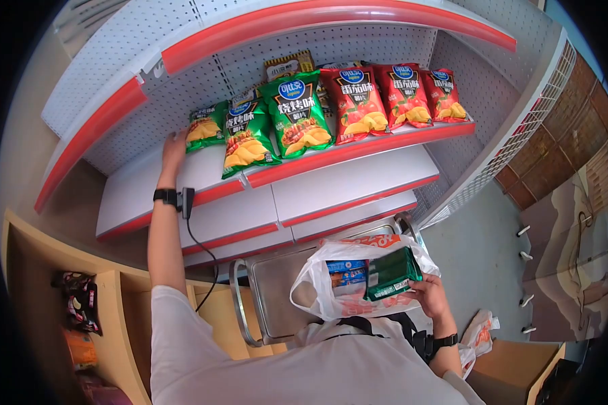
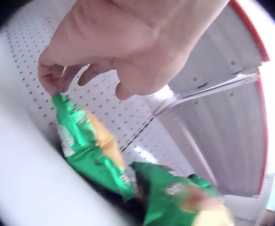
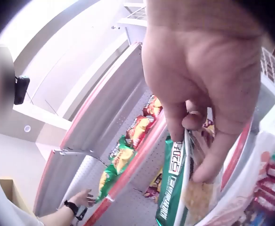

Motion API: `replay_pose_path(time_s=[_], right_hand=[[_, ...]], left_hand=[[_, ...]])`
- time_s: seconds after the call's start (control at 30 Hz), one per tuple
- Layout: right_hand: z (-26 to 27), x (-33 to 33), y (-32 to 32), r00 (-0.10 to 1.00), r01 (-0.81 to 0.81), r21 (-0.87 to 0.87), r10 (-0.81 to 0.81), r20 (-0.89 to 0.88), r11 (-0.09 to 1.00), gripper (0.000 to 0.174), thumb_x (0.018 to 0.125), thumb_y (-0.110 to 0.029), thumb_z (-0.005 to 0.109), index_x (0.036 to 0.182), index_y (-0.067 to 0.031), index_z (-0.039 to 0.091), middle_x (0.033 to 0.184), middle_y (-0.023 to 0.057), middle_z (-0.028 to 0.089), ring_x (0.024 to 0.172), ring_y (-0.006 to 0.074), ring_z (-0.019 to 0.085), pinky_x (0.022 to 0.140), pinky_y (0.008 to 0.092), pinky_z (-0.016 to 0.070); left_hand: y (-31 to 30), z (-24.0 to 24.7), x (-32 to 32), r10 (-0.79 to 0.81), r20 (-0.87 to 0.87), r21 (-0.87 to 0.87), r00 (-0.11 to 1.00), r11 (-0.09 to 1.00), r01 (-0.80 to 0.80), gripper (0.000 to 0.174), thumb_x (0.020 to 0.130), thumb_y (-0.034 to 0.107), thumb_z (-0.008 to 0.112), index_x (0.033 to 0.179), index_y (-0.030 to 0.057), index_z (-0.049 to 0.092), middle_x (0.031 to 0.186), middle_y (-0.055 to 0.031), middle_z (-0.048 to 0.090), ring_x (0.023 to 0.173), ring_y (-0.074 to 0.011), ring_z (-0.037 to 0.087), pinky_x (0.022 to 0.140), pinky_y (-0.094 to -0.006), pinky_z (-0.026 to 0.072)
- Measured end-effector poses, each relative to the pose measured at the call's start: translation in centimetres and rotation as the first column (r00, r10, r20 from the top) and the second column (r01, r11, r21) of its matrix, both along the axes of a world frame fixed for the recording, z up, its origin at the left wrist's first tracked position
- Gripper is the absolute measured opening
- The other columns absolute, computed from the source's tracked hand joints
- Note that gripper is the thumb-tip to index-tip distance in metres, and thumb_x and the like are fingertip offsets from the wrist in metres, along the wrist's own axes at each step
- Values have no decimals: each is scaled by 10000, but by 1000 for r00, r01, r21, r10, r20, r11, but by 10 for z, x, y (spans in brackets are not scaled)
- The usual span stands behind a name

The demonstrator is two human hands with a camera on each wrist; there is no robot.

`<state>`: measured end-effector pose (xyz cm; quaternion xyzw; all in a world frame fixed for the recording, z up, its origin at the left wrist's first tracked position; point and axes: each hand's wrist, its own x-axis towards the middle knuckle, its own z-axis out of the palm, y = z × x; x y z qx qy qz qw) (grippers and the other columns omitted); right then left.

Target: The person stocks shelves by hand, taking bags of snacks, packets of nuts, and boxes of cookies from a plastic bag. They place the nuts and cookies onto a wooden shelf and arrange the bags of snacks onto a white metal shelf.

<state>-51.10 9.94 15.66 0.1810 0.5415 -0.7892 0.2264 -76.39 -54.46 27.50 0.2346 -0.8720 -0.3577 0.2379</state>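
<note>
White pegboard shelving (image 1: 385,44) with red edge strips fills the view. The small green crisp bag (image 1: 206,126) stands at the far left end of its stocked shelf (image 1: 132,185), upright and tipped back against the pegboard. The left hand (image 1: 174,145) reaches up to it with the arm at full stretch. In the left wrist view its fingers (image 2: 50,81) pinch the bag's top seam (image 2: 74,134), a hold that seems meant to keep the light bag standing and facing outward in line with its neighbours.

Just beside it to the right stand two larger green bags (image 1: 246,135), overlapping one another, and then three red bags (image 1: 355,101) in a row. All lean the same way, so their printed fronts show.

Lower down, the right hand (image 1: 431,293) holds a dark green packet (image 1: 390,273), with its fingers (image 3: 215,150) and thumb curled round one end. The packet is tilted at the mouth of a white plastic bag (image 1: 314,287), probably gripped by that end so the rest of it clears the bag's soft rim. Blue packets (image 1: 348,273) lie inside the bag. The bag rests on a metal trolley tray (image 1: 277,300) below the lowest shelves, close to the person's body. Wooden cubbies (image 1: 20,270) with a few packets sit off to the left.
</note>
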Motion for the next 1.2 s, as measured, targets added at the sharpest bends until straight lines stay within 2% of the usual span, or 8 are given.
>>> replay_pose_path(time_s=[0.23, 0.47, 0.63, 0.7, 0.83, 0.9, 1.03, 1.2], right_hand=[[38, -31, -54, 993, -11, -436, -41, -110, 900, 117, 869, 9, 563, 966, 41, 619, 1023, 128, 650, 934, 214, 642, 871, 374, 532], [62, -62, -119, 956, -227, -498, 95, -277, 837, 191, 868, 10, 557, 1043, 37, 628, 1034, 108, 657, 975, 198, 631, 925, 357, 501], [51, -59, -141, 872, -392, -294, 249, -422, 872, 210, 878, 1, 548, 1072, 39, 620, 1056, 106, 650, 1023, 194, 617, 926, 345, 501], [75, -55, -149, 907, -416, -425, 338, -250, 804, 195, 886, -6, 544, 1061, 46, 614, 1082, 118, 636, 1028, 205, 615, 923, 350, 505], [59, -49, -156, 835, -527, -441, 539, -110, 727, 246, 939, -98, 513, 1108, 73, 566, 1096, 162, 628, 1026, 246, 623, 940, 403, 497], [46, -50, -141, 661, -749, -137, 721, -208, 648, 300, 973, -214, 487, 1093, 39, 596, 1112, 149, 634, 1020, 199, 614, 905, 301, 481], [-53, -59, -89, 627, -735, 239, 770, -113, 634, 293, 914, -228, 536, 1038, 5, 664, 1074, 97, 659, 1000, 176, 596, 928, 295, 428], [-187, -51, -6, 762, -488, 753, 636, 121, 441, 327, 857, -217, 577, 1084, 12, 629, 981, 187, 660, 957, 263, 622, 865, 343, 469]], left_hand=[[194, 14, 197, -544, -395, 149, 740, 757, 636, 245, 958, 248, 492, 956, 25, 594, 888, -41, 610, 725, -109, 547, 661, -221, 430], [275, -63, 284, -427, -303, 789, 852, 390, 475, 644, 805, 96, 683, 1362, 50, 363, 1347, -122, 426, 1051, -191, 542, 828, -315, 484], [270, -37, 298, -506, -299, 399, 809, 704, 588, 815, 711, 124, 763, 1399, 66, 330, 1434, -152, 328, 1281, -292, 378, 966, -422, 420], [264, -30, 295, -610, 31, -267, 792, 758, 595, 794, 655, 113, 781, 1354, 65, 408, 1456, -170, 303, 1330, -357, 324, 1013, -462, 376], [256, -77, 288, -620, -227, -237, 751, 783, 574, 571, 653, 78, 766, 1180, 22, 552, 1218, -174, 573, 1193, -358, 510, 1015, -493, 369], [264, -99, 296, -508, -277, 214, 816, 795, 568, 397, 733, 71, 731, 1093, -13, 587, 1116, -141, 633, 1072, -289, 602, 951, -404, 449], [263, -166, 316, -35, -248, 906, 968, 345, 245, 424, 872, 159, 650, 1236, -2, 505, 1183, -110, 592, 1038, -181, 601, 875, -351, 495], [232, -203, 332, 24, -549, 674, 835, -578, 460, 390, 933, 199, 553, 1260, 5, 464, 1179, -131, 594, 1019, -234, 624, 883, -378, 509]])
